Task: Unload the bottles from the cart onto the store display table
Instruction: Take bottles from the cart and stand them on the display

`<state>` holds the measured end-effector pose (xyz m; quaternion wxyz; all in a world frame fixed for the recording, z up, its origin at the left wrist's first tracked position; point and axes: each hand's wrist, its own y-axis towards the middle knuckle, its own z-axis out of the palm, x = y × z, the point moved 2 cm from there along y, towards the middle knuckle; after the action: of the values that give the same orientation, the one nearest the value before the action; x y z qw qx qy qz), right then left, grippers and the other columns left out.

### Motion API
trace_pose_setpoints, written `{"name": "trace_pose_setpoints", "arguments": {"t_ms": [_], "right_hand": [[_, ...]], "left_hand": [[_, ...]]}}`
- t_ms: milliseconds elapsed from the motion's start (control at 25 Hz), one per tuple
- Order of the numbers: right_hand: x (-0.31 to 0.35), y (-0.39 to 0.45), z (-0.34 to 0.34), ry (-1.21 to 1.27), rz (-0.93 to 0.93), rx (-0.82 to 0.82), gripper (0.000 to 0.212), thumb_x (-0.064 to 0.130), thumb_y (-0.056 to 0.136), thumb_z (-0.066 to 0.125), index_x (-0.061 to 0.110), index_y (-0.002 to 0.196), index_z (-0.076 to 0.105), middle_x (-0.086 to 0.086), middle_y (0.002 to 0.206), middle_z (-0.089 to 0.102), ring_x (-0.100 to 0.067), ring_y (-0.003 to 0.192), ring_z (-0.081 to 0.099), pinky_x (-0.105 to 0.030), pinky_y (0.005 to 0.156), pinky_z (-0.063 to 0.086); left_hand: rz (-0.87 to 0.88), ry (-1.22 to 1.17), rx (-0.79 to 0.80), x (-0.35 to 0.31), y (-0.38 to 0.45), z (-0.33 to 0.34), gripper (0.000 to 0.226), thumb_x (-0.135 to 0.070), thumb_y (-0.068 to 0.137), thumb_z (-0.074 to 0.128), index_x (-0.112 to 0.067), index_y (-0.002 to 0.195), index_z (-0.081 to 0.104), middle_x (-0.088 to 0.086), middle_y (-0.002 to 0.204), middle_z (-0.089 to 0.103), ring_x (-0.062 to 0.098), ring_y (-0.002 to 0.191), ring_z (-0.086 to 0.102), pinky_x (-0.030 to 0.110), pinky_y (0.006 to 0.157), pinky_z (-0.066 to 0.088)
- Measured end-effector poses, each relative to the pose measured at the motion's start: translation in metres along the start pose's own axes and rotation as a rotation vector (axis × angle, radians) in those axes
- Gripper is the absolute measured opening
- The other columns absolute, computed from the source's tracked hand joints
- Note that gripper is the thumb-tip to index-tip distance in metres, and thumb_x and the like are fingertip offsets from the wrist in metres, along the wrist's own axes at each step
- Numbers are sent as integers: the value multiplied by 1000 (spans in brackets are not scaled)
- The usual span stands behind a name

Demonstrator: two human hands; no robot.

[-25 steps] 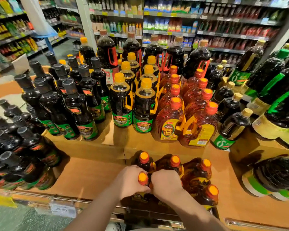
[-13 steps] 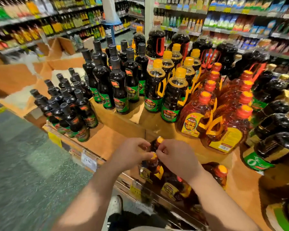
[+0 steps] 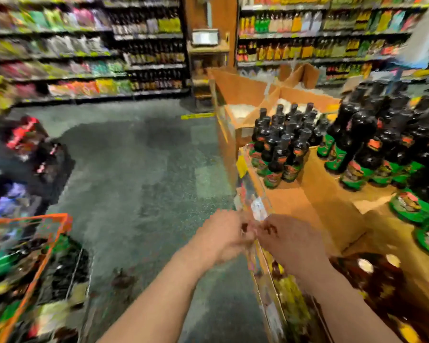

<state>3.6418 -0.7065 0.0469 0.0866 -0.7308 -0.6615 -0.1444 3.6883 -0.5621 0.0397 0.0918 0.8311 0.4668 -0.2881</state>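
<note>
Bottles (image 3: 280,154) | dark glass, blk caps, green labels | upright on display table (image 3: 315,206)

Bright, even store light filled the scene; heavy motion blur smeared the shelves (image 3: 84,58), and wide-angle distortion bent the edges.

Left of the worktop (image 3: 315,204), open floor (image 3: 139,169) is lying clear toward the cart (image 3: 30,263); dark bottles (image 3: 280,147) are crowding the worktop's far side, blocking passage.
</note>
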Motion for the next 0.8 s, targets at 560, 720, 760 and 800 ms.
{"name": "trace_pose_setpoints", "arguments": {"t_ms": [560, 720, 760, 800], "right_hand": [[282, -122, 125, 165, -710, 298, 20, 44, 87, 55, 29, 94, 67, 7, 87, 65, -15, 91, 60, -30, 73, 44], [348, -161, 152, 150, -879, 389, 21, 44, 86, 55, 27, 89, 65, 5, 85, 65, -19, 90, 61, -32, 70, 43], [363, -170, 157, 162, -911, 412, 20, 44, 86, 56, 26, 88, 66, 5, 85, 66, -20, 90, 61, -33, 70, 44], [377, -178, 161, 171, -940, 432, 21, 43, 86, 56, 26, 87, 67, 4, 85, 67, -20, 90, 61, -33, 71, 45]], "left_hand": [[-664, -81, -393, 162, -335, -29, 40, -55, 84, 48, -37, 114, 68, -7, 98, 73, 16, 94, 66, 33, 81, 52], [-788, -90, -484, 181, -412, -32, 27, -40, 93, 56, -33, 117, 68, -4, 107, 73, 16, 102, 64, 31, 85, 49], [-818, -82, -505, 186, -428, -34, 27, -40, 93, 57, -33, 117, 68, -4, 108, 72, 16, 103, 64, 32, 86, 49], [-845, -89, -526, 193, -442, -35, 26, -40, 93, 58, -34, 116, 68, -4, 108, 72, 16, 102, 64, 32, 86, 50]]}}
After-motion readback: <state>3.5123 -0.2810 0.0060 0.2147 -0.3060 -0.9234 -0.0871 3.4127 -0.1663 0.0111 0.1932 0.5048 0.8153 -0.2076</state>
